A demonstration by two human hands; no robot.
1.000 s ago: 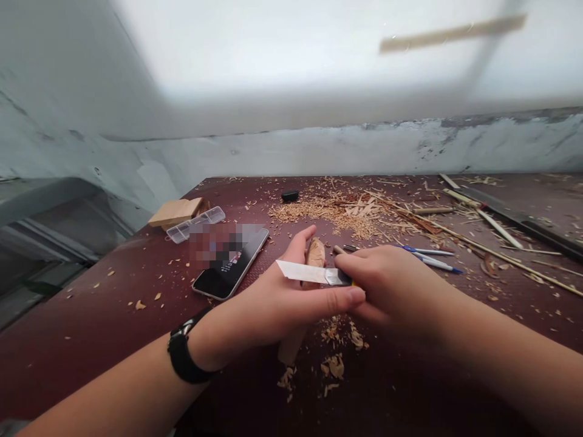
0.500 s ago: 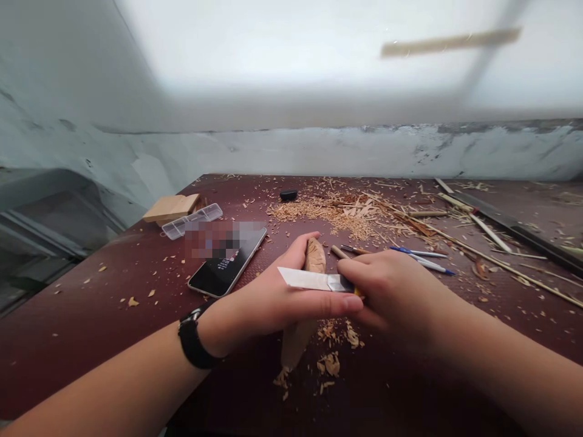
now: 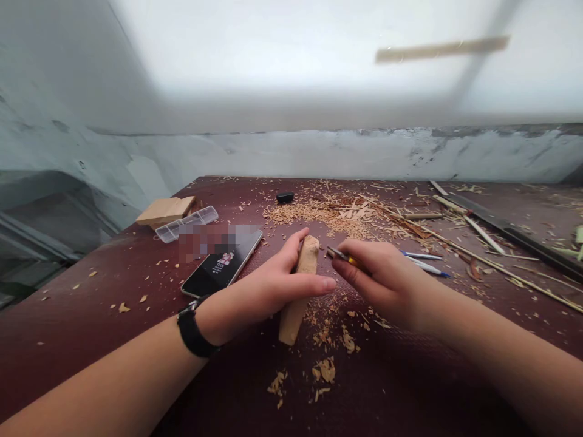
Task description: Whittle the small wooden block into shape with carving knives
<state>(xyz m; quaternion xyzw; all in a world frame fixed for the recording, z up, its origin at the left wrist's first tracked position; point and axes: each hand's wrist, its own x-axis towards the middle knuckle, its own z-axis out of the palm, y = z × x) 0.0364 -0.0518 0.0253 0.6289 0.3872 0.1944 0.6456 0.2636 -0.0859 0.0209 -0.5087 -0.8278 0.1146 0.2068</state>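
Observation:
My left hand (image 3: 268, 288) is wrapped round a pale wooden stick (image 3: 298, 297), tilted with its lower end on the dark red table (image 3: 91, 328). A black band sits on that wrist. My right hand (image 3: 380, 279) is closed on a knife (image 3: 341, 256) with a yellow handle; only its tip shows, just right of the stick's rounded top end. Wood shavings (image 3: 328, 358) lie under and in front of both hands.
A phone (image 3: 223, 264) lies left of my hands, with a clear plastic box (image 3: 186, 223) and a wood block (image 3: 166, 210) behind it. A heap of shavings (image 3: 337, 215), pens (image 3: 423, 261), thin sticks (image 3: 478, 249) and a small black object (image 3: 285, 196) lie further back. The wall rises behind.
The knife's broad white blade lay across my left hand earlier; now it is turned edge-on by the stick's top. The stick and both hands shifted slightly back; more shavings lie in front.

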